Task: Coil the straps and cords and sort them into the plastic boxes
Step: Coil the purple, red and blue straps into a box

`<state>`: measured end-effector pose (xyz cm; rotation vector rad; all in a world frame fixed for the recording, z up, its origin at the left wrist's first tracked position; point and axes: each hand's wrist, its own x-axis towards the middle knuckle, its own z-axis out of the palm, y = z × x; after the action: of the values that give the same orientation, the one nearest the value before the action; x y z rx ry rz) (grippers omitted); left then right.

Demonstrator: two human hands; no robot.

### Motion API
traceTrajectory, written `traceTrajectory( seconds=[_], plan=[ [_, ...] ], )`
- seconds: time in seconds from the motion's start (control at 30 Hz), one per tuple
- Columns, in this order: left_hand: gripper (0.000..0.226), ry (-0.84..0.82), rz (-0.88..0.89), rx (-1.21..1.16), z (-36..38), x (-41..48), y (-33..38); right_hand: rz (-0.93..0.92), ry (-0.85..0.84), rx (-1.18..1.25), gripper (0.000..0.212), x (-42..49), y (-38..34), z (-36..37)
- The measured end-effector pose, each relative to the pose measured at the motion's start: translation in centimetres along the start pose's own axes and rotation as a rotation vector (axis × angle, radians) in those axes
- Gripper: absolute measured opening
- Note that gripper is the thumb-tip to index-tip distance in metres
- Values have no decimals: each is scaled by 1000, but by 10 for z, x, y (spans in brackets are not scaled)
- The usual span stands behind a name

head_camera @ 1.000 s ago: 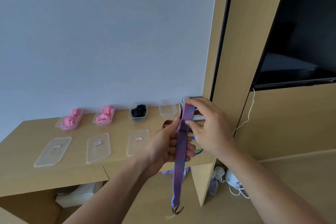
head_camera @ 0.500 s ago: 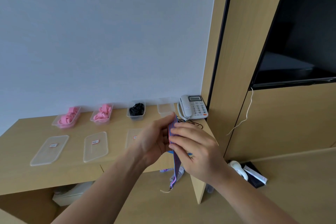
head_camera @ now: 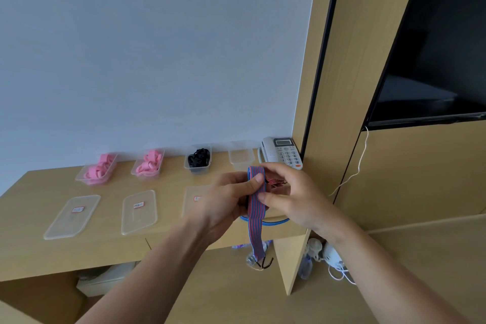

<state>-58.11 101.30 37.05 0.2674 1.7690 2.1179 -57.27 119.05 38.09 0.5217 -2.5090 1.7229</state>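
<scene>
The striped strap [head_camera: 256,208], red and blue, is held in the air just before the right end of the counter [head_camera: 39,250]. Its upper part is looped over the left hand [head_camera: 231,200], whose thumb is pressed down on it above curled fingers. Just below, it is pinched by the fingers [head_camera: 265,196] of the right hand [head_camera: 292,197]. Only the first turn or so appears to be wound, and a long tail is left hanging past the counter's front edge, ending in loose dark threads. Along the wall, the left pink box [head_camera: 97,169] and the second pink box [head_camera: 148,164] are filled with coils, and the black-cord box [head_camera: 198,162] is loaded. The empty box [head_camera: 240,158] has received nothing and is judged the likely home for this strap. A blue cord [head_camera: 276,222] is seen uncoiled near the front edge under the hands, and three lids [head_camera: 139,210] are laid flat, not yet fitted. The task is therefore judged well past half, with this coil, the blue cord and the lidding left. The empty box is crowded on its right by the telephone [head_camera: 282,152], and just beyond that the counter is closed off by the wooden panel [head_camera: 347,87]. Free room is offered above, in front and to the left. The blue cord could be dragged off the edge by the swinging tail.
</scene>
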Motion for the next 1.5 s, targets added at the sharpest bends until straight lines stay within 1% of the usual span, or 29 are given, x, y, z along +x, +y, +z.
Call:
traceTrajectory(
  seconds=[0.07, 0.13, 0.27, 0.43, 0.53, 0.63, 0.77, 0.93, 1.07, 1.2, 1.3, 1.37, 1.4, 1.5],
  plan=[
    [35, -28, 11, 24, 0, -1, -1, -27, 13, -12, 48, 2, 1, -1],
    [36, -3, 15, 46, 0, -1, 0, -46, 42, 8, 49, 2, 5, -1],
    [52, 1, -33, 95, -3, 1, 0, -74, 101, 59, 36, 1, 9, 2],
    [48, 9, -13, 68, 0, 2, 0, -56, 123, 51, 46, 6, 9, 2],
    [53, -15, -24, -26, 3, 3, 0, -49, 139, 67, 48, 8, 8, 0],
    [52, -34, -29, -110, 8, 3, 1, -41, 149, 101, 46, 11, 7, 1],
    [55, -29, 0, -100, 13, 4, 2, -31, 151, 127, 45, 13, 8, 0],
    [54, -28, 16, -50, 14, 7, 2, -50, 146, 126, 51, 13, 7, -4],
    [64, 13, -40, -105, 13, 10, -1, -81, 166, 121, 50, 13, 6, -4],
    [60, 59, -155, -86, 10, 10, -7, -138, 242, 126, 46, 16, 3, -8],
    [64, 63, -227, -60, 12, 10, -9, -159, 302, 62, 49, 17, 0, -10],
    [69, 64, -275, -57, 15, 10, -8, -202, 347, -11, 55, 16, -2, -8],
    [73, 57, -299, -69, 16, 8, -8, -253, 373, -66, 57, 15, -2, -7],
    [79, 21, -312, -180, 18, 7, -7, -478, 431, -301, 51, 12, 1, -3]
  ],
)
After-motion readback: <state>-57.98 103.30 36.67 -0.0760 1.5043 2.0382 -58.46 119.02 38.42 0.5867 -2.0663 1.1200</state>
